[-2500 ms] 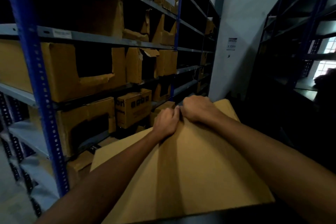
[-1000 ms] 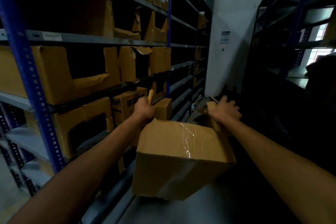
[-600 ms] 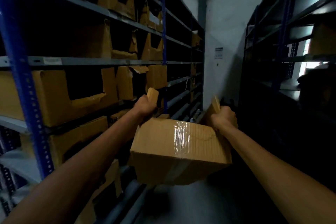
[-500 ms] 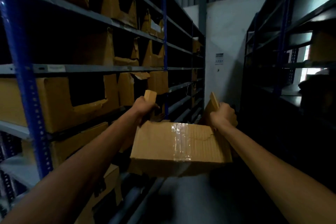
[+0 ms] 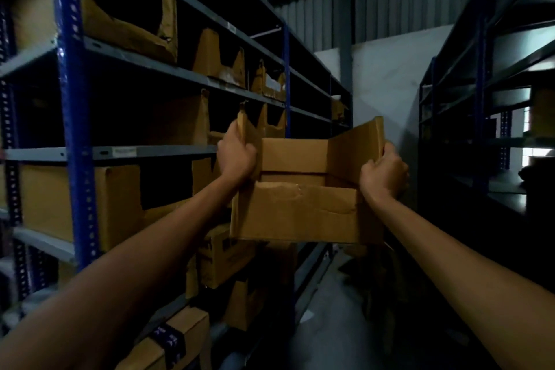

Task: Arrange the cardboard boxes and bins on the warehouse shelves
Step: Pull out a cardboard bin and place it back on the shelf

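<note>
**Head view.** An open-topped cardboard box (image 5: 300,213) hangs in the air above the aisle floor (image 5: 324,324) and rests on no shelf. Its near wall faces the camera, and its long axis runs left to right between the hands. The left hand (image 5: 237,159) has its fingers curled round the box's upright left wall, and the right hand (image 5: 383,173) clamps the right wall in the same way.

The left rack (image 5: 120,152) lies to the left of the box, so the left hand is the nearer to it. The box's left wall stands about level with the front edge of the middle shelf. Two blue posts (image 5: 75,129) bound that bay. A shadowed carton (image 5: 183,120) sits toward its right end, and the dark hides whether there is free room beside it. The shelf below carries a large cut-front carton (image 5: 75,204). The right rack (image 5: 480,99) stands well apart across the aisle. Shelving the box would probably call for a leftward swing that clears the nearer post.
</note>
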The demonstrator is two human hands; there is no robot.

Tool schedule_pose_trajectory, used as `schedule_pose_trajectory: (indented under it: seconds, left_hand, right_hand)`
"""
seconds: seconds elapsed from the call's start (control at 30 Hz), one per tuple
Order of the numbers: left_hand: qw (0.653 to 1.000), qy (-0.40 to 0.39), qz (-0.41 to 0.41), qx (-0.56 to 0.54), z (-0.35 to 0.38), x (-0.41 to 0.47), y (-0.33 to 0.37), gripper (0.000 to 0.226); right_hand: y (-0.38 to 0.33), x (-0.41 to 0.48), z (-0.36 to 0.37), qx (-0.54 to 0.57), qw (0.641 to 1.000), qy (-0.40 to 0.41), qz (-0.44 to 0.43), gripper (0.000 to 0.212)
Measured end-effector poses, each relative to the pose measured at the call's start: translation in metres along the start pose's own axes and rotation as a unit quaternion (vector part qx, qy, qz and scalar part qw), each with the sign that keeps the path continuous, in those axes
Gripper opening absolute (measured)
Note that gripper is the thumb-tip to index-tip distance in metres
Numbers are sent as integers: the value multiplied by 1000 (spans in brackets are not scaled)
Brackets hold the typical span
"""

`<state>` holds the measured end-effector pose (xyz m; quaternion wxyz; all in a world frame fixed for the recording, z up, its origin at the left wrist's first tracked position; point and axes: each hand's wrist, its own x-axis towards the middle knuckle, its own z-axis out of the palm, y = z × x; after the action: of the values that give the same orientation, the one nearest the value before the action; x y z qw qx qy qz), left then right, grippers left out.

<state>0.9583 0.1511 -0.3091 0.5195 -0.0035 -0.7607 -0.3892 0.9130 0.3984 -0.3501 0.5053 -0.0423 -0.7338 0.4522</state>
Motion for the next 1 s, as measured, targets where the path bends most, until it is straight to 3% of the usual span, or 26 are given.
schedule_pose_trajectory:
  seconds: [0.23,0.43,1.0]
  left_hand:
    - [990,92,84,66,-58,29,27,35]
    - [980,132,108,104,-111,46,30,45]
    - [952,193,80,225,-194,50,44,49]
  right_hand:
    - [-57,10,13,92,996,4,-22,36]
    - [-100,1,28,183,981,-47,-42,45]
    - [-170,-34,88,274,957,-84,-36,35]
